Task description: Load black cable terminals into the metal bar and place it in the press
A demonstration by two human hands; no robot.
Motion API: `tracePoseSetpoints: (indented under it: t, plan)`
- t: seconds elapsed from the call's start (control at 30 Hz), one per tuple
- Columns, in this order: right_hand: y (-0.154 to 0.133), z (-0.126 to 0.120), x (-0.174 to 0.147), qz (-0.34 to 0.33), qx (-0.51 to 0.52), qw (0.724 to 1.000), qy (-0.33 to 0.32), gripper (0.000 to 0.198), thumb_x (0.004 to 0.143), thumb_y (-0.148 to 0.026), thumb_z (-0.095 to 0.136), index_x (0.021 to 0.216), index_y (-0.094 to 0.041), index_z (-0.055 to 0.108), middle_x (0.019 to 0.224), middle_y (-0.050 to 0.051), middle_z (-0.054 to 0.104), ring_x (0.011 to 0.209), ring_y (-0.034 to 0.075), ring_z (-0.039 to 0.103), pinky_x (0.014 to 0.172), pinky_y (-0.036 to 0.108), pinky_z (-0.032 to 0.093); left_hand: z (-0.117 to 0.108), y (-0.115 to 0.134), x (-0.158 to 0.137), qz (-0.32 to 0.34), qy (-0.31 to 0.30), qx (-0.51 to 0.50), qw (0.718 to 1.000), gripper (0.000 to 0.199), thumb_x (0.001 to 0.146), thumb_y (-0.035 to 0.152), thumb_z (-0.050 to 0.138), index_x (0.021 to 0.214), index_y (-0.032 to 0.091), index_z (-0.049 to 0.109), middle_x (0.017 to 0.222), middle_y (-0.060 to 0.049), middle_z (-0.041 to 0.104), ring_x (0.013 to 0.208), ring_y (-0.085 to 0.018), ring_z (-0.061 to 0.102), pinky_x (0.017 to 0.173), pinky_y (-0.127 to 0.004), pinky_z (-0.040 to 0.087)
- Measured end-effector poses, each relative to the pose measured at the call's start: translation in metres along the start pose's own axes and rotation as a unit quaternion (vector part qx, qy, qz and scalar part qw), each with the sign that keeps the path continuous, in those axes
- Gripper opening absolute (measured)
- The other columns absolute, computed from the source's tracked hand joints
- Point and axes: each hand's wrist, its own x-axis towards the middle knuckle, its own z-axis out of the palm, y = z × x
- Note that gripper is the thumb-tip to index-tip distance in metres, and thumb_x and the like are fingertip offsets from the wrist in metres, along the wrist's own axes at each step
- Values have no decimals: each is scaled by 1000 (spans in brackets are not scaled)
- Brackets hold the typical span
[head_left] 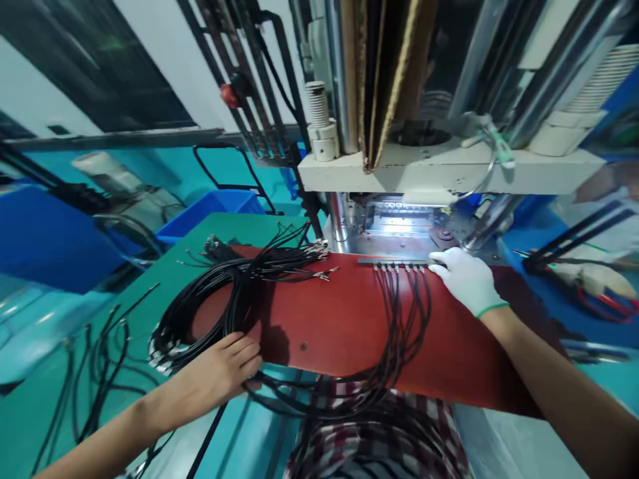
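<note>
My left hand [232, 362], bare, is closed around black cables [344, 407] at the front edge of the red board. From there the cables sag over a checked cloth and rise to a narrow metal bar [394, 262], where several of their ends sit in a row. My right hand [464, 279], in a white glove, pinches the bar's right end, just in front of the press. Beside my left hand a thick coil of black cables [200, 299] with pale metal ends lies across the red board and the green table.
The red board [329, 319] spans the front of a press [439, 169] with a lit die area [402, 223]. More loose cables [107, 359] lie on the green table [210, 229] at left. A blue bin [219, 206] stands behind. Tools with red handles [612, 306] are at right.
</note>
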Motion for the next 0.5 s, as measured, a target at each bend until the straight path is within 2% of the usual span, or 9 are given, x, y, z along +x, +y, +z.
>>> tracePoseSetpoints:
  t: [0.07, 0.13, 0.2, 0.27, 0.3, 0.33, 0.4, 0.43, 0.5]
  plan:
    - [-4, -1, -2, 26, -4, 1000, -9, 33, 96, -41, 47, 117, -26, 67, 108, 6, 65, 94, 22, 62, 71, 31, 39, -1, -4, 0, 4, -3, 0, 1000, 7, 84, 18, 62, 87, 23, 63, 94, -1, 68, 90, -22, 61, 92, -40, 39]
    - [-6, -7, -7, 41, -10, 999, -16, 33, 95, -41, 49, 118, -26, 67, 109, 6, 65, 94, 22, 62, 70, 31, 39, -4, 0, -1, -9, -9, -23, 1000, 12, 80, 27, 69, 90, 23, 65, 99, -2, 69, 95, -25, 63, 99, -44, 39]
    - [-10, -18, -14, 42, -29, 999, -16, 35, 92, -42, 54, 120, -24, 67, 110, 8, 64, 94, 24, 63, 69, 32, 41, -14, 6, 3, -26, -4, -69, 997, 40, 70, 50, 76, 99, 24, 65, 105, -6, 69, 100, -29, 63, 102, -48, 40]
    - [-18, -33, -13, 32, -26, 999, 14, 37, 92, -41, 55, 123, -22, 65, 112, 10, 65, 97, 26, 62, 73, 33, 44, -28, 9, 15, -18, 12, -117, 993, 68, 63, 68, 73, 115, 26, 61, 117, -9, 66, 110, -32, 60, 99, -46, 45]
    - [-22, -41, -7, 23, -4, 999, 34, 37, 95, -39, 51, 124, -22, 64, 113, 10, 65, 100, 25, 62, 77, 34, 46, -34, 9, 28, -10, 21, -136, 990, 70, 67, 68, 70, 123, 27, 58, 123, -9, 64, 114, -31, 59, 96, -42, 47]
    - [-28, -47, 3, 15, 31, 998, 55, 35, 98, -36, 46, 124, -21, 64, 115, 9, 65, 103, 24, 61, 83, 33, 47, -38, 8, 45, -3, 27, -155, 988, 64, 75, 64, 66, 127, 27, 55, 126, -9, 62, 117, -28, 58, 94, -39, 49]
    - [-39, -54, 34, -2, 106, 993, 52, 34, 102, -25, 37, 119, -17, 65, 116, 8, 66, 105, 18, 61, 90, 31, 47, -39, 3, 93, -20, 41, -189, 981, 38, 91, 47, 54, 123, 26, 56, 125, -7, 62, 116, -22, 58, 96, -34, 49]
    - [-45, -54, 54, -2, 108, 993, 45, 31, 101, -24, 39, 115, -15, 66, 114, 9, 66, 104, 18, 61, 90, 32, 48, -35, 1, 122, -27, 58, -210, 976, 31, 95, 42, 47, 117, 23, 58, 121, -8, 63, 115, -20, 57, 100, -34, 47]
    - [-55, -53, 93, 2, 101, 994, 48, 28, 100, -26, 44, 113, -11, 64, 113, 9, 64, 104, 18, 61, 91, 36, 48, -20, -5, 181, -42, 117, -223, 967, 33, 98, 39, 40, 117, 18, 57, 123, -11, 60, 117, -21, 54, 105, -38, 43]
